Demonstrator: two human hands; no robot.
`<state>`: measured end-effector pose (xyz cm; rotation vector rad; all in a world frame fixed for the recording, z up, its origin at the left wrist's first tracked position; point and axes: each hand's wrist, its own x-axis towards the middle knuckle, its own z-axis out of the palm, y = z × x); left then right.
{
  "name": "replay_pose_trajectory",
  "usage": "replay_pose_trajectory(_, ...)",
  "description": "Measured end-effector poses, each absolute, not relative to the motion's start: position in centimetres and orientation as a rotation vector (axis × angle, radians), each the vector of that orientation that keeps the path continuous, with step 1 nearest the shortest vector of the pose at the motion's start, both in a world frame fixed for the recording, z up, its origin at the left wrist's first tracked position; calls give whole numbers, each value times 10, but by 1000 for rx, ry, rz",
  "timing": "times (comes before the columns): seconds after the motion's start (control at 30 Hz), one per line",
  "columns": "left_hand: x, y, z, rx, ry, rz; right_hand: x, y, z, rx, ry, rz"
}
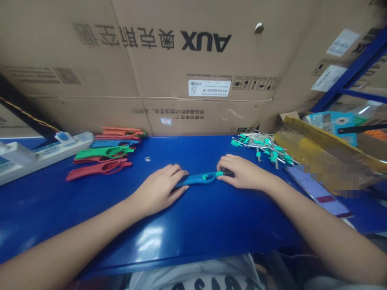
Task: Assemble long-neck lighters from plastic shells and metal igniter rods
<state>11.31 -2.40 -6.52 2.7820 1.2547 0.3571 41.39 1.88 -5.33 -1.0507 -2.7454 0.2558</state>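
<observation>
A blue lighter-like handle (196,179) with a teal trigger lies level above the blue table, between my two hands. My left hand (165,187) is closed round its left end. At its right end my right hand (238,172) pinches a part with a teal collar (219,174); the rest of that part is mostly hidden by the fingers. Behind my right hand is a heap of metal tubes with teal pieces (263,145). Red, green, blue and orange handles (104,153) lie stacked beyond my left hand.
A white power strip (50,155) runs along the left of the blue table (169,229). Cardboard (151,64) stands at the back. On the right are a phone (317,191) and a taped open carton (320,153) with packaging inside.
</observation>
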Motion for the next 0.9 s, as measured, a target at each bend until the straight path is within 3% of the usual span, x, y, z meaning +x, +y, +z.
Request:
replay_pose_trajectory(0.23,111,-23,-65,2734,1208,417,416,21,-56,-999,-2659,448)
replay_pose_trajectory(0.47,109,-20,-70,2712,1173,476,416,25,-53,-901,-2639,387)
replay_pose_trajectory(0.67,108,-18,-72,2681,1138,493,475,68,-14,-2068,-1890,-183)
replay_pose_trajectory(0.9,110,-18,-79,2640,1123,565,540,123,4,-2588,-1682,37)
